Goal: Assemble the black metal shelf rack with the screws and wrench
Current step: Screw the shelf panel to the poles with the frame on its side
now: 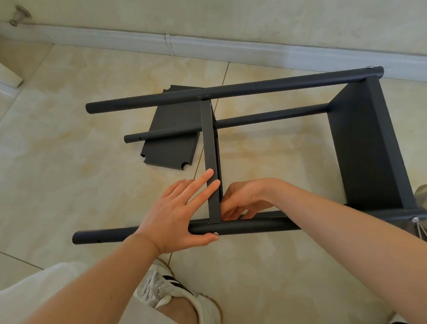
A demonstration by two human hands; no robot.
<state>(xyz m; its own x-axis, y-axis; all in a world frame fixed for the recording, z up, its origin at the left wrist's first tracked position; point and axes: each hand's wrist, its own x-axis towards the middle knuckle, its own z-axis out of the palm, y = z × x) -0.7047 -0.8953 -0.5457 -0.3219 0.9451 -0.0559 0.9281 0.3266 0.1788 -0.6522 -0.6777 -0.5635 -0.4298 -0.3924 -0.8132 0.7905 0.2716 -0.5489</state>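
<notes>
Black metal rack (368,142) lies on its side on the tile floor (61,168), end shelf at 3 o'clock. Middle shelf (211,162) stands on edge between the poles. Left hand (175,212): fingers straight, flat against the shelf's 9 o'clock face, thumb under the near pole (259,225) beside a screw (215,233). Right hand (243,199): fingers curled at the shelf-pole joint; contents cannot be told. Loose panel (172,149) on the floor at 10 o'clock.
</notes>
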